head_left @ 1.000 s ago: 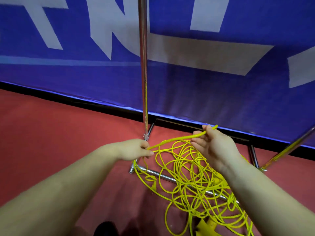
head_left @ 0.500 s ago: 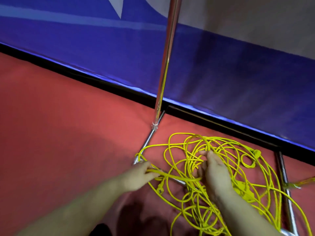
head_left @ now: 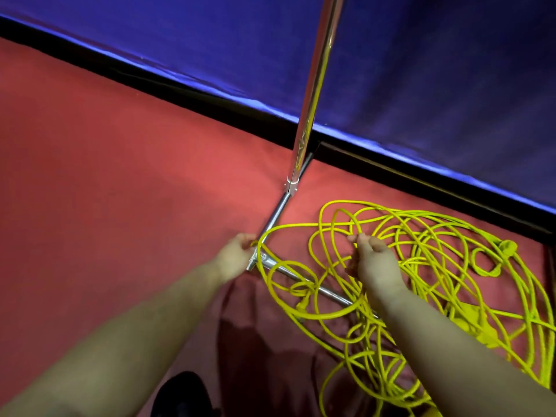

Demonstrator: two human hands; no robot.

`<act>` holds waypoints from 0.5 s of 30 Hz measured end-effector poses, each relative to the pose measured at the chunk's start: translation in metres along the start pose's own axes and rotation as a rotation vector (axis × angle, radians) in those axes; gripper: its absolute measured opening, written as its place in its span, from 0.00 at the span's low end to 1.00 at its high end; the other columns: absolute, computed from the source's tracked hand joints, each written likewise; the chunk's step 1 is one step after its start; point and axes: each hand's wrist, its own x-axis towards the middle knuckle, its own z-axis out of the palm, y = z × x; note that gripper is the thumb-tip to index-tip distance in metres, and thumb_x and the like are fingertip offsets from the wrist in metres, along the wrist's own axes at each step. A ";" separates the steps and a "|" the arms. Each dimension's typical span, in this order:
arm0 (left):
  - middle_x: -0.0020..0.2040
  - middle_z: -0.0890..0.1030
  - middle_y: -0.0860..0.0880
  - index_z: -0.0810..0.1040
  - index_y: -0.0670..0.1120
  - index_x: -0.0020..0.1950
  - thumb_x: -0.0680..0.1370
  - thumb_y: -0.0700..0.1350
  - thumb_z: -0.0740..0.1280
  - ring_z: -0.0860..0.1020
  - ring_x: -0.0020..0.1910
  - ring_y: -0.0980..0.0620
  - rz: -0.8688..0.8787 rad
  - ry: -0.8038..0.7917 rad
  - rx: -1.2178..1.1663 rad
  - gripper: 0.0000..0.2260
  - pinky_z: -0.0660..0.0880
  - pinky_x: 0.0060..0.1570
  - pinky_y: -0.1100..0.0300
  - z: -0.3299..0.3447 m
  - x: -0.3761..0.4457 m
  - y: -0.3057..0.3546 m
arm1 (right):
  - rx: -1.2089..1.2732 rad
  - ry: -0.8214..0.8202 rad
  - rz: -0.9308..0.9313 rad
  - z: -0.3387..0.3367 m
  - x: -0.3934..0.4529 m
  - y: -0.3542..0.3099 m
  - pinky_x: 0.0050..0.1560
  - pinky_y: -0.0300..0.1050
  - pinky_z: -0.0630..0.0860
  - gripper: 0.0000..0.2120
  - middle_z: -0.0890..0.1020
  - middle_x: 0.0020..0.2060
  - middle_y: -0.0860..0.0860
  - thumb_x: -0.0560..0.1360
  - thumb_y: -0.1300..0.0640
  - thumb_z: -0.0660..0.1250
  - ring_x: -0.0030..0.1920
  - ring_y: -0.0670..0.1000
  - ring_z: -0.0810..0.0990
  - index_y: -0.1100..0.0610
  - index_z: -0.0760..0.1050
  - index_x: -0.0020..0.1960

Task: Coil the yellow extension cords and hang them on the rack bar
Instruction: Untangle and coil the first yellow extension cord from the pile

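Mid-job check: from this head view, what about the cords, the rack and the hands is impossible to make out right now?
- Rack bar for hanging: cut off by the top edge; only the upright pole shows.
- Yellow cords: how many there are is hidden in the tangle; the pile runs off the right and bottom edges.
- Right hand: its back hides the fingers' grip.
- Left hand: fingertips too small to read at the cord.

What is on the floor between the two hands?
In the head view, between the left hand and right hand lie loops of yellow cord, red floor and the rack's metal base bar.
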 end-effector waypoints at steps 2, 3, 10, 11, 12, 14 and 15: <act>0.63 0.74 0.45 0.65 0.41 0.71 0.81 0.41 0.59 0.73 0.63 0.49 -0.032 -0.052 0.117 0.18 0.68 0.59 0.65 0.003 0.015 -0.010 | -0.004 -0.024 0.005 0.014 0.004 0.005 0.36 0.46 0.73 0.13 0.73 0.31 0.51 0.81 0.55 0.54 0.30 0.51 0.71 0.56 0.75 0.44; 0.66 0.73 0.46 0.65 0.43 0.72 0.81 0.44 0.58 0.72 0.65 0.48 -0.046 -0.083 0.154 0.19 0.66 0.64 0.62 0.003 0.021 -0.015 | -0.006 -0.039 0.009 0.019 0.006 0.008 0.36 0.46 0.72 0.14 0.74 0.32 0.52 0.82 0.56 0.54 0.31 0.51 0.72 0.56 0.73 0.42; 0.67 0.74 0.45 0.68 0.45 0.70 0.81 0.50 0.59 0.72 0.66 0.48 -0.018 -0.060 0.208 0.20 0.66 0.66 0.59 0.002 0.045 -0.035 | -0.180 -0.114 -0.008 0.032 0.015 0.033 0.50 0.60 0.77 0.15 0.79 0.36 0.56 0.81 0.54 0.56 0.42 0.63 0.80 0.53 0.73 0.38; 0.64 0.76 0.45 0.71 0.44 0.68 0.80 0.51 0.59 0.73 0.64 0.48 0.003 -0.049 0.227 0.18 0.67 0.65 0.58 0.002 0.045 -0.039 | -0.188 -0.122 -0.004 0.032 0.014 0.033 0.51 0.62 0.77 0.15 0.79 0.36 0.56 0.81 0.54 0.56 0.43 0.65 0.79 0.53 0.73 0.37; 0.62 0.77 0.45 0.73 0.44 0.66 0.80 0.51 0.59 0.73 0.62 0.48 0.030 -0.039 0.265 0.17 0.67 0.64 0.58 0.003 0.043 -0.042 | -0.175 -0.130 -0.001 0.033 0.013 0.033 0.52 0.61 0.76 0.15 0.79 0.36 0.55 0.81 0.55 0.56 0.42 0.64 0.79 0.53 0.73 0.37; 0.60 0.77 0.43 0.75 0.43 0.63 0.81 0.51 0.58 0.72 0.62 0.46 0.081 -0.013 0.319 0.16 0.66 0.63 0.57 0.003 0.041 -0.049 | -0.139 -0.131 0.013 0.033 0.011 0.034 0.49 0.56 0.76 0.15 0.79 0.35 0.52 0.81 0.56 0.55 0.41 0.59 0.78 0.53 0.72 0.38; 0.60 0.77 0.42 0.75 0.43 0.63 0.81 0.50 0.58 0.72 0.62 0.45 0.096 0.000 0.332 0.16 0.66 0.63 0.57 0.002 0.038 -0.052 | -0.127 -0.129 0.031 0.033 0.009 0.034 0.47 0.53 0.75 0.14 0.79 0.36 0.51 0.81 0.56 0.54 0.41 0.57 0.77 0.53 0.72 0.39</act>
